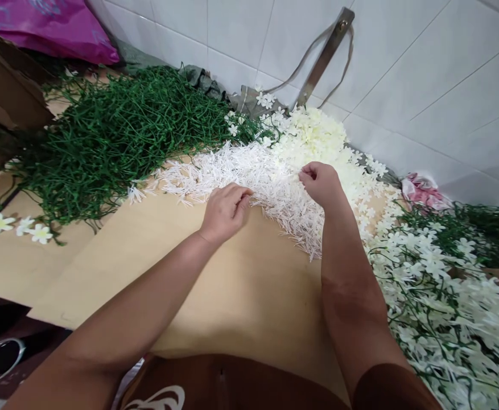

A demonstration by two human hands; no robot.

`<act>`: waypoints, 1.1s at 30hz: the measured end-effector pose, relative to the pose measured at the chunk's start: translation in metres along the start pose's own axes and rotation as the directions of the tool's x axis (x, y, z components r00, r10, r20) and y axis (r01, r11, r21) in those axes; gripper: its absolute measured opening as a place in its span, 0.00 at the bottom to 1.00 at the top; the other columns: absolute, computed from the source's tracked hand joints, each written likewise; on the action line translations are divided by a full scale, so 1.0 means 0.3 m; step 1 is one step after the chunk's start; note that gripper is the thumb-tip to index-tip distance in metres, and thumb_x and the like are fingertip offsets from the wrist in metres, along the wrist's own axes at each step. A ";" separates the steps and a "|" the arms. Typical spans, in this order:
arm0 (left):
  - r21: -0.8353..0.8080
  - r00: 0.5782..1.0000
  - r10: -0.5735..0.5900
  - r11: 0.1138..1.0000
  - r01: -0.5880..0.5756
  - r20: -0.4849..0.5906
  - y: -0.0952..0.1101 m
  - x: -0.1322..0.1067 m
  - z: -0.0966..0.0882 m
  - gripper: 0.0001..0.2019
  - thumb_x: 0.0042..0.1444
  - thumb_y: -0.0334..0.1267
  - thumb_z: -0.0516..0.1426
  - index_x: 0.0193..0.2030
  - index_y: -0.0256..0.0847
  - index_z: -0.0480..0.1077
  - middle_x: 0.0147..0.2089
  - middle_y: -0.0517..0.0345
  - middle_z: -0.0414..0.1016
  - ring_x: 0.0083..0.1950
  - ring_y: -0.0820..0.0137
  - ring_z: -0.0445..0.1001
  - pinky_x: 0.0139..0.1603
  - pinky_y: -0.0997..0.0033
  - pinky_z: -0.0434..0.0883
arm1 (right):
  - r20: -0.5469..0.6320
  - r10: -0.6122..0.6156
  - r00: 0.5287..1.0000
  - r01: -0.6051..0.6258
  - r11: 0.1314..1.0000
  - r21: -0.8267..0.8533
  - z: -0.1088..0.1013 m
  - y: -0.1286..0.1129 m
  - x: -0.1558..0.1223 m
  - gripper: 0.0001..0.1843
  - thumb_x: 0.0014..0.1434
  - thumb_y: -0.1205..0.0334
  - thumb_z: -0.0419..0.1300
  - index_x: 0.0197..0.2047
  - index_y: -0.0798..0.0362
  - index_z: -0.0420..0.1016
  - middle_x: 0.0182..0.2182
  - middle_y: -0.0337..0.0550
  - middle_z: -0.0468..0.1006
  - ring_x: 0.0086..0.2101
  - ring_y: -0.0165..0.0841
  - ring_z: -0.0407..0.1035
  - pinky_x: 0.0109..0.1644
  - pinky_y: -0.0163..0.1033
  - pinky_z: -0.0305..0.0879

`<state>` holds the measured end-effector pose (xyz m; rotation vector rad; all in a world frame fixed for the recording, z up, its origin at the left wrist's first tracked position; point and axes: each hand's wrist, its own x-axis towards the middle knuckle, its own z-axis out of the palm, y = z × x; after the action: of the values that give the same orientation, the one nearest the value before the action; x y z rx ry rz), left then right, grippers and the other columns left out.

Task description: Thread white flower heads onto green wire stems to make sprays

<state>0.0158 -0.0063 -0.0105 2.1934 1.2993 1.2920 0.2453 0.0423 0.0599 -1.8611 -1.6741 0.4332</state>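
Observation:
My left hand (227, 212) is over the near edge of a heap of thin white plastic pieces (232, 165). Its thumb and fingers are pinched together, and whatever they may grip is too small to make out. Further right, my right hand (322, 183) is closed in a pinch where the white pieces meet a pile of pale yellow-white artificial flower heads (313, 134). I cannot make out what is between those fingertips. Bare tan board (249, 290) lies beneath both forearms.
A large tangle of green plastic stems (133, 125) spreads at the left. Finished white flowers on stems (449, 307) are heaped at the right. A metal strip with a cord (326, 57) leans on the tiled wall (403, 74). A magenta bag (57, 28) lies back left.

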 end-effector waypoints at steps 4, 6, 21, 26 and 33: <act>-0.172 0.995 -0.085 0.981 0.094 0.059 0.019 -0.018 0.032 0.13 0.61 0.38 0.52 0.47 0.38 0.74 0.39 0.53 0.78 0.40 0.67 0.75 0.44 0.66 0.69 | 0.178 -0.067 0.982 0.036 0.984 0.173 0.049 -0.034 -0.090 0.04 0.52 0.70 0.56 0.28 0.54 0.70 0.23 0.39 0.71 0.25 0.31 0.64 0.35 0.41 0.62; -0.264 0.982 -0.157 0.948 0.179 0.100 0.020 -0.027 0.051 0.15 0.59 0.39 0.54 0.50 0.38 0.74 0.41 0.52 0.78 0.42 0.67 0.75 0.44 0.66 0.70 | 0.223 -0.123 0.967 0.068 0.968 0.242 0.073 -0.049 -0.127 0.04 0.52 0.69 0.56 0.30 0.54 0.72 0.22 0.39 0.71 0.26 0.30 0.65 0.35 0.41 0.63; -0.477 0.875 -0.461 0.742 0.470 0.145 0.044 0.010 0.020 0.03 0.53 0.32 0.58 0.29 0.40 0.67 0.24 0.65 0.64 0.27 0.76 0.62 0.29 0.75 0.62 | 0.289 -0.210 0.934 0.058 0.888 0.455 0.108 -0.068 -0.185 0.05 0.51 0.64 0.63 0.33 0.56 0.76 0.22 0.36 0.73 0.23 0.27 0.67 0.30 0.36 0.66; -0.488 0.884 -0.457 0.752 0.442 0.096 0.023 0.005 0.026 0.06 0.54 0.33 0.57 0.28 0.41 0.64 0.25 0.64 0.64 0.26 0.76 0.62 0.27 0.75 0.60 | 0.151 -0.261 0.953 0.126 0.799 0.588 0.105 -0.104 -0.200 0.05 0.51 0.61 0.64 0.30 0.53 0.75 0.26 0.37 0.74 0.28 0.28 0.69 0.35 0.38 0.69; -0.599 0.847 -0.499 0.627 0.498 0.183 0.034 0.017 0.033 0.09 0.50 0.26 0.58 0.36 0.41 0.65 0.25 0.67 0.63 0.26 0.77 0.65 0.28 0.77 0.62 | 0.039 -0.248 0.968 0.175 0.778 0.604 0.116 -0.121 -0.211 0.03 0.52 0.63 0.63 0.29 0.53 0.75 0.28 0.38 0.73 0.31 0.27 0.68 0.33 0.35 0.65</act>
<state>0.0306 -0.0058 -0.0070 1.2410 1.1286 1.2416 0.1862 -0.0110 0.0464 -1.1837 -1.5546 0.8745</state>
